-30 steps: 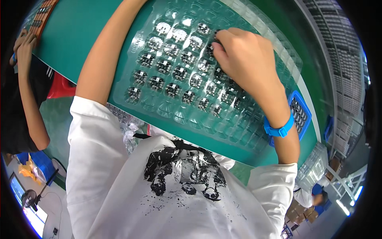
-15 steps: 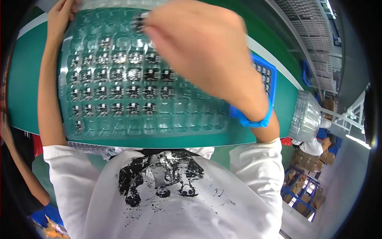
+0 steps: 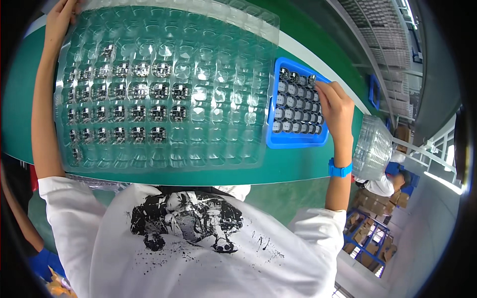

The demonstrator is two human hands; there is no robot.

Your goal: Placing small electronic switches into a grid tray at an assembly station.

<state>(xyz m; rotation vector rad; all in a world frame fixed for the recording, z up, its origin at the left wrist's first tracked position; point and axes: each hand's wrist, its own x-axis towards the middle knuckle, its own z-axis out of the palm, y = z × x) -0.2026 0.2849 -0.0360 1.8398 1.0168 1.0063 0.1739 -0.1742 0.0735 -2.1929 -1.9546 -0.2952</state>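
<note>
A large clear plastic blister tray (image 3: 223, 165) lies on the green table, with small black-and-silver circuit boards (image 3: 179, 91) in several of its pockets. At the far left corner, my left hand (image 3: 61, 21) has its fingers curled on the tray's edge. My right hand (image 3: 338, 107) is at the far right corner of a blue tray (image 3: 298, 143), thumb and finger pinching a small circuit board (image 3: 311, 79). Rows of round grey-topped parts (image 3: 287, 113) fill the blue tray. Dark circuit boards (image 3: 294, 77) show in its far row, beside my fingertips.
Stacked clear trays (image 3: 371, 146) stand past the table's right end. At the left, another person's arm (image 3: 22, 218) shows below the table edge. A worker in white (image 3: 381, 186) is at the right, near shelving with cardboard boxes (image 3: 365, 203).
My right hand has moved right, from above the clear tray to the blue tray, with a small board in its fingers. My left hand stays on the clear tray's edge. The view has shifted.
</note>
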